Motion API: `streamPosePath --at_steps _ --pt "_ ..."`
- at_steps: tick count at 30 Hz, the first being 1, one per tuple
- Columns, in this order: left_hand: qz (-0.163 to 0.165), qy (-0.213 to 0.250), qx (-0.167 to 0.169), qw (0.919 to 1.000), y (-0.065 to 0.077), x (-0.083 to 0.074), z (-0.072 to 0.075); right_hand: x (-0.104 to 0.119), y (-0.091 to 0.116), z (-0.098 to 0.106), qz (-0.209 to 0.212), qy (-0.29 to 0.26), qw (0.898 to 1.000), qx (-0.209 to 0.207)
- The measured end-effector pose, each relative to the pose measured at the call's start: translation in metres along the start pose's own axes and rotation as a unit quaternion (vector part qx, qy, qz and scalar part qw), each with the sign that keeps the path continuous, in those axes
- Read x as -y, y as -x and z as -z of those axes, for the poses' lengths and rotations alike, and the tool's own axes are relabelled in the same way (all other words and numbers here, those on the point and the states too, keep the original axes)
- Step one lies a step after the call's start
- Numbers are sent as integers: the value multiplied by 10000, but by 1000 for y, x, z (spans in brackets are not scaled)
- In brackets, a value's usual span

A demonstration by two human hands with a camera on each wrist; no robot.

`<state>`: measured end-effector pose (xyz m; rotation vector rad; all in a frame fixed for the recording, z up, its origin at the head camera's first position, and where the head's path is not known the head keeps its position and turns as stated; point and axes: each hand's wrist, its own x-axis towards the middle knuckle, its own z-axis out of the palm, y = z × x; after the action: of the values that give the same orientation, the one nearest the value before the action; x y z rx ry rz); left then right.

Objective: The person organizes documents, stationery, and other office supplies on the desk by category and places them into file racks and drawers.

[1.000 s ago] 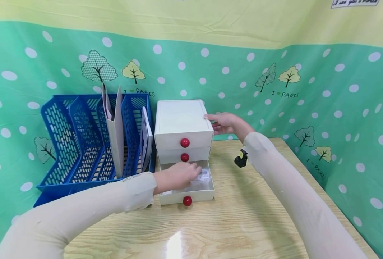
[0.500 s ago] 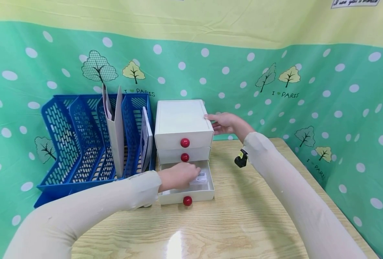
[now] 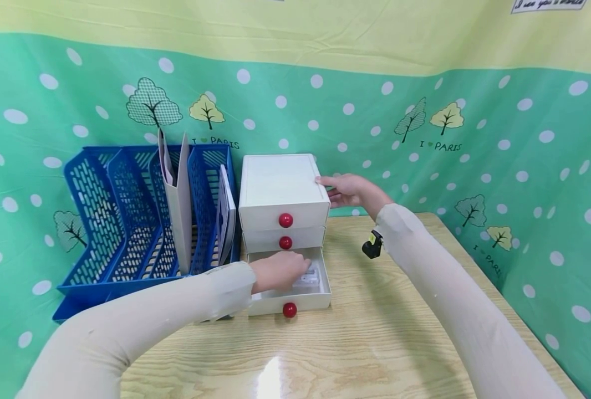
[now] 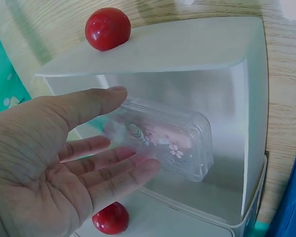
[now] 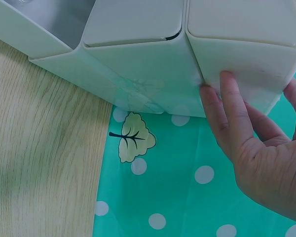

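A white chest with red ball knobs [image 3: 285,220] stands on the table, its bottom drawer [image 3: 320,299] pulled out. Inside that drawer lies a clear plastic case [image 4: 175,143] printed with small flowers. My left hand [image 3: 281,270] reaches into the drawer. In the left wrist view its thumb and loosely extended fingers [image 4: 116,185] lie around one end of the case, the fingertips overlapping its edge. My right hand [image 3: 347,189] rests against the chest's upper right side, thumb on the top edge and straight fingers [image 5: 232,101] on the side wall.
Left of the chest stands a blue file rack [image 3: 126,221] holding a beige folder [image 3: 178,216] and a thin white booklet [image 3: 225,216]. The wooden table [image 3: 365,332] extends in front and to the right. A patterned green curtain [image 3: 355,122] hangs close behind.
My left hand has moved slightly right inside the drawer. The clear case has shifted a little left and toward the front. My right hand stays on the chest.
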<state>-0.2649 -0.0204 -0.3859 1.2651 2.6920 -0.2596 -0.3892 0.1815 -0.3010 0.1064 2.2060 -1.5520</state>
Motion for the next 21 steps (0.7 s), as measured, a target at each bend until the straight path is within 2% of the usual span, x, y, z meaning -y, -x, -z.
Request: streamPosePath --at_steps 12,21 --pt "361 398 488 9974 -7 0 0 0 0 1 35 16 10000 49" --pt "404 636 653 9950 -11 2 -3 -1 -1 1 8 -29 10000 35"
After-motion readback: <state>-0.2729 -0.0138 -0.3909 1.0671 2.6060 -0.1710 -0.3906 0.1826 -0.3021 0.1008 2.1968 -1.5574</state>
